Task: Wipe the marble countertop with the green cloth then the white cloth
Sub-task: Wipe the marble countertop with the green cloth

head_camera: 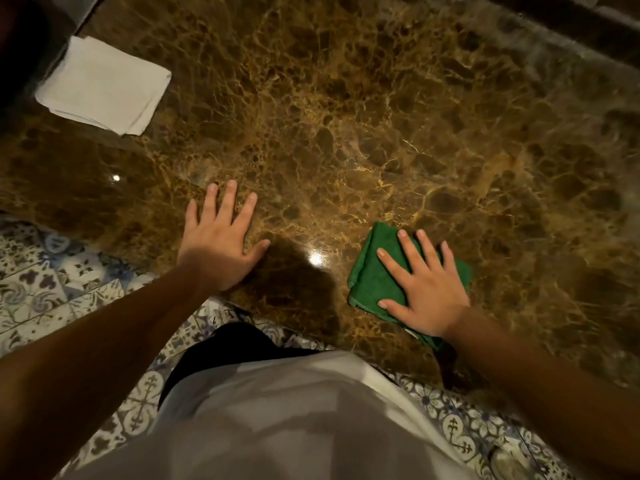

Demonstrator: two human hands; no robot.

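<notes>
One white cloth point(104, 86) lies at the far left of the brown marble countertop point(346, 116), folded into a rough square of several layers, its corner edges stacked and slightly fanned, and nothing touches it. Below it, past the near counter edge, a strip of patterned floor tile point(52, 271) shows in blue, grey and white. Two hands are in view, both bare, each at the end of a bare forearm that reaches in from the bottom corners. The left hand point(218, 244) sits flat on the stone near the front edge, palm down, fingers straight and spread apart, thumb angled out to the right; it grips nothing and is well apart from the white cloth. Just right of it a dark shadow and one bright light reflection point(316, 259) sit on the polished surface. Further right lies one green cloth point(367, 278), folded into a thick pad close to the front edge, with one corner trailing toward the edge under the wrist. The right hand point(426, 289) presses down on top of it, palm flat, all five fingers extended and splayed across the fabric, thumb pointing left; the fingers are not curled around the cloth, only laid on it. At the bottom centre, the person's pale shirt point(277, 420) fills the frame.
</notes>
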